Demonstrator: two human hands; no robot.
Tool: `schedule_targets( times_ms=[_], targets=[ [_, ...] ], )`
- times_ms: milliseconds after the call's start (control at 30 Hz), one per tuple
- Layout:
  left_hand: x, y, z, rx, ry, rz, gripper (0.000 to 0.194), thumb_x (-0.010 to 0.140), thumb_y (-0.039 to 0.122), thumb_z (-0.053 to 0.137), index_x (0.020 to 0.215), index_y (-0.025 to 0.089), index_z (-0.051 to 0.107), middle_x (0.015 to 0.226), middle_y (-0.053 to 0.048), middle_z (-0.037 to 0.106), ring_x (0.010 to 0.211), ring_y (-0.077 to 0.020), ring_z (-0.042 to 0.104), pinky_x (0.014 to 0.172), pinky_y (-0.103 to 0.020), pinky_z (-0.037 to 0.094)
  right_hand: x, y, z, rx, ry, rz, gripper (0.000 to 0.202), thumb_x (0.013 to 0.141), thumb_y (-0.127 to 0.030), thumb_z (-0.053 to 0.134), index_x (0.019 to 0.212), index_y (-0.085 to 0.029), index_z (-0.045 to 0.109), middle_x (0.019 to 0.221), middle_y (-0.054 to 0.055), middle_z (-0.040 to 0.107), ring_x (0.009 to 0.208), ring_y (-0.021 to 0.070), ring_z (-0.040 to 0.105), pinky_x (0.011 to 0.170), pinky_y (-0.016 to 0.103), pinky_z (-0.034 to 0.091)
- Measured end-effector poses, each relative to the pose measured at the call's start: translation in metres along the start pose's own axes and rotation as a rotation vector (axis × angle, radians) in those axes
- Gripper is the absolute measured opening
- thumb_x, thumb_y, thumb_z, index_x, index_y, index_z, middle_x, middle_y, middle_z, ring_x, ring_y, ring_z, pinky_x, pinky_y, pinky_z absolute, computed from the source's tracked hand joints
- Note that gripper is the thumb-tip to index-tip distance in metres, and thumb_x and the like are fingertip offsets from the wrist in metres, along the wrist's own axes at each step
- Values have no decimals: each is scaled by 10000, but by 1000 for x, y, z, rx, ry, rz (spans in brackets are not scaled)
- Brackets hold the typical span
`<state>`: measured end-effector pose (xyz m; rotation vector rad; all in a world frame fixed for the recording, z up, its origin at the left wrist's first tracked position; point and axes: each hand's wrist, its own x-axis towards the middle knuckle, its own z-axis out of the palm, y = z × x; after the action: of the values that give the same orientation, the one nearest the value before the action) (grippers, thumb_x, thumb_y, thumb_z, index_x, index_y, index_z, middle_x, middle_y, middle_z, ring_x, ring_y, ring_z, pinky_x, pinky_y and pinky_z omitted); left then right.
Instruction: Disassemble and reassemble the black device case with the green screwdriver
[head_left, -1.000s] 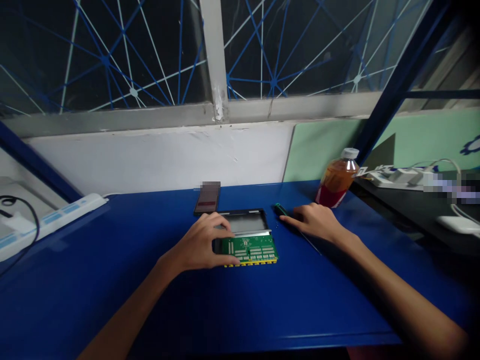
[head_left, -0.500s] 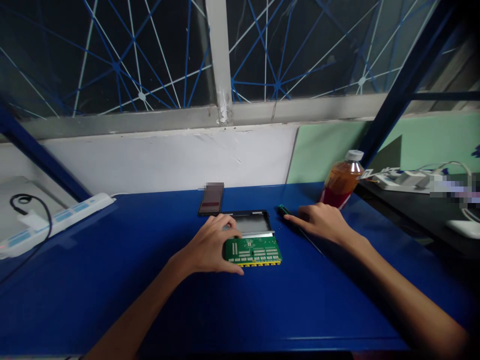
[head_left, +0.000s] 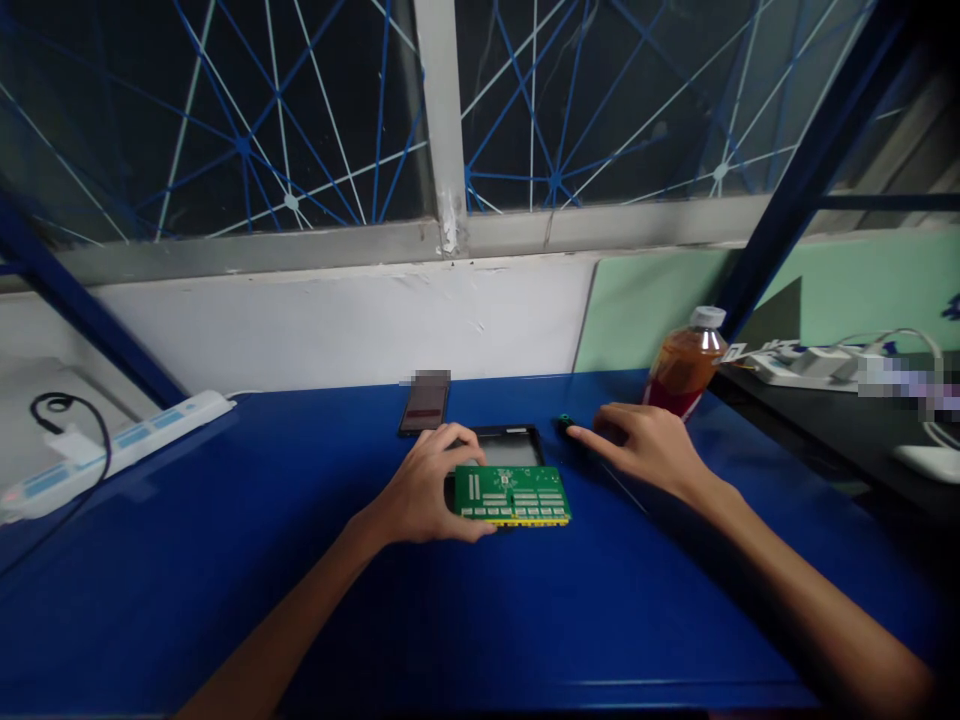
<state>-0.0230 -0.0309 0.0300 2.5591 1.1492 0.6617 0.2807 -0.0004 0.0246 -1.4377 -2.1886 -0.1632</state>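
My left hand (head_left: 429, 487) grips a green circuit board (head_left: 514, 492) by its left end, thumb along the near edge and fingers over the far side. A row of yellow connectors (head_left: 529, 522) runs along the board's near edge. Behind it lies a shallow black case (head_left: 537, 446), partly covered by the board and my hand. To the right, a screwdriver (head_left: 564, 424) with a dark green handle and thin shaft lies on the table. My right hand (head_left: 651, 447) rests over it, index finger stretched onto the handle and the other fingers loosely curled, not gripping it.
A phone (head_left: 425, 404) lies behind the case on the blue table (head_left: 225, 560). At the back right stands a bottle of amber drink (head_left: 681, 365). A white power strip (head_left: 127, 448) with a black cable is at the left, and another power strip (head_left: 802, 368) at the right.
The board in my left hand has shifted slightly right and lifted, now hiding the case's silver strip. My right hand stays by the screwdriver. The view has tilted slightly.
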Motion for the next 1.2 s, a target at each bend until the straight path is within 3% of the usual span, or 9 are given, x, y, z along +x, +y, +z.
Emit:
schedule_targets(
  times_ms=[133, 267, 333, 567, 733, 1200],
  targets=[
    [1, 0, -2, 8, 85, 12, 540, 573, 419, 760, 1042, 238, 563, 1132, -58, 497, 1026, -273, 485, 864, -445, 419, -4, -19, -3, 201, -59, -119, 430, 834, -581, 521, 832, -171, 647, 670, 24, 635, 562, 142, 550, 540, 267, 384],
    [2, 0, -5, 16, 159, 20, 506, 587, 405, 745, 1028, 232, 568, 1112, -60, 501, 1024, -267, 497, 878, -453, 424, -10, -36, 3, 239, -56, -223, 707, 673, -667, 642, 1134, -133, 598, 932, 101, 677, 733, 209, 630, 634, 323, 471],
    [2, 0, -6, 22, 182, 21, 504, 584, 411, 745, 1020, 229, 570, 1110, -63, 502, 1012, -268, 504, 876, -458, 427, -13, -39, 8, 223, -51, -249, 751, 687, -659, 635, 1214, -130, 552, 1001, 125, 670, 775, 232, 642, 654, 346, 487],
    [2, -5, -3, 73, 245, 46, 516, 665, 456, 728, 1113, 256, 568, 1115, -79, 505, 1044, -288, 493, 877, -464, 417, -13, -36, 15, 344, 52, -267, 591, 770, -535, 637, 1196, -145, 516, 956, 107, 644, 778, 206, 614, 664, 333, 504],
    [4, -9, -4, 108, 315, 16, 640, 666, 515, 733, 1221, 282, 516, 1139, -76, 501, 1074, -285, 478, 892, -447, 411, -13, -35, 15, 341, 128, -263, 557, 801, -489, 628, 1214, -143, 487, 881, 88, 607, 715, 185, 564, 620, 326, 494],
    [3, -13, -9, 74, 351, -5, 568, 717, 406, 713, 1230, 262, 518, 1142, -82, 503, 1075, -267, 491, 907, -450, 422, -11, -32, 17, 359, 192, -241, 568, 803, -447, 647, 1259, -176, 442, 849, 52, 547, 701, 171, 530, 627, 323, 496]
  ],
)
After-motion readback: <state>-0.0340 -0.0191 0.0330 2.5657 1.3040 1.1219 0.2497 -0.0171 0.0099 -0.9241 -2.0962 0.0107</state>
